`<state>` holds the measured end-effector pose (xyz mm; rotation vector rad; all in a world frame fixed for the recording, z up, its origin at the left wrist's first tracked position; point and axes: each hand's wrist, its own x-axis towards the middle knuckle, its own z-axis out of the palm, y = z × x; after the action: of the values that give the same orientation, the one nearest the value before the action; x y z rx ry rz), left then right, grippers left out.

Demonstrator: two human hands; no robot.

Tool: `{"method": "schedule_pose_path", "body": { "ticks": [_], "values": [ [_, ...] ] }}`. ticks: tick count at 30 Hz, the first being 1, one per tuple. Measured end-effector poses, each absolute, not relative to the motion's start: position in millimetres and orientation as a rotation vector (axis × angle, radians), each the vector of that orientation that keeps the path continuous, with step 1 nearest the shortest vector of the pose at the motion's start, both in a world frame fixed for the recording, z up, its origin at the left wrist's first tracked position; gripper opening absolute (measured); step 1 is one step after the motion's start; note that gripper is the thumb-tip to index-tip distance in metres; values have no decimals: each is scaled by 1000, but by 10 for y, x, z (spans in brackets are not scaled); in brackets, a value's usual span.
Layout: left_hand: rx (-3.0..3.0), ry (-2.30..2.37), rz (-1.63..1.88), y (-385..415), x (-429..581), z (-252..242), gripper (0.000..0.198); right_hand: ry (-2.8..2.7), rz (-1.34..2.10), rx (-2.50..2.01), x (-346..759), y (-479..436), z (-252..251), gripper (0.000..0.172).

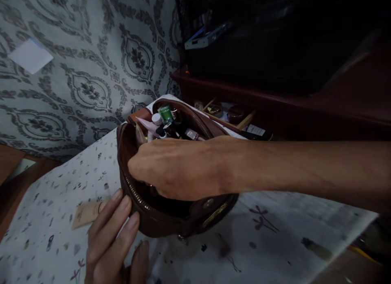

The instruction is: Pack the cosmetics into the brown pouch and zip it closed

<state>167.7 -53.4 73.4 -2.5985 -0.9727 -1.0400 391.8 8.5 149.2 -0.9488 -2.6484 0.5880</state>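
Observation:
A brown zippered cosmetics bag [159,229] stands unzipped on the patterned cloth. My right hand [177,166] reaches into it from the right, its fingers curled down inside. Whatever those fingers hold, if anything, is hidden. Beyond the hand, the bag holds a green-capped container [165,113], a white cap [157,119], a pink packet [147,125] and several dark small bottles or tubes. My left hand [113,243] rests at the bag's near left side, fingers stretched out and fingertips against its wall. A beige tube [87,214] lies on the cloth, partly behind the left fingers.
White cloth [67,194] with small printed motifs covers the surface. Behind the bag sits an open wooden compartment [246,120] with small items, beside a dark item with a pale label [255,130]. A dark screen-like panel [275,44] stands behind; patterned wall [91,72] rises left.

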Motion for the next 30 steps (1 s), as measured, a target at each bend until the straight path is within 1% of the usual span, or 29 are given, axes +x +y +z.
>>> {"method": "schedule_pose_path", "body": {
  "ticks": [6, 10, 13, 15, 17, 19, 21, 23, 25, 28, 30],
  "values": [
    [-2606, -942, -1053, -534, 1719, 714, 73, -2651, 573, -913, 3959, 102, 1423, 21],
    [-2610, -932, -1033, -527, 1722, 707, 73, -2658, 604, -916, 3994, 73, 1443, 30],
    [-2627, -907, -1020, -512, 1706, 706, 72, -2474, 670, -1011, 4057, 79, 1537, 32],
    [-2627, -874, -1020, -505, 1699, 706, 73, -2181, 912, -1055, 4106, 96, 1589, 28],
    [-2610, -848, -1044, -501, 1702, 706, 75, -1803, 1311, -950, 4138, 110, 1605, 23],
    [-2609, -815, -1063, -498, 1711, 706, 77, -1413, 1643, -799, 4141, 111, 1586, 25],
    [-2626, -793, -1065, -495, 1722, 710, 79, -1182, 1811, -750, 4120, 97, 1556, 30],
    [-2637, -790, -1066, -490, 1728, 715, 80, -1166, 1816, -826, 4097, 70, 1541, 36],
    [-2642, -783, -1060, -483, 1729, 720, 80, -1319, 1733, -914, 4092, 34, 1554, 34],
    [-2659, -782, -1059, -473, 1714, 720, 79, -1710, 1499, -1066, 4122, -27, 1593, 26],
    [-2664, -799, -1074, -472, 1697, 715, 78, -1994, 1250, -1185, 4140, -54, 1597, 28]
  ]
}}
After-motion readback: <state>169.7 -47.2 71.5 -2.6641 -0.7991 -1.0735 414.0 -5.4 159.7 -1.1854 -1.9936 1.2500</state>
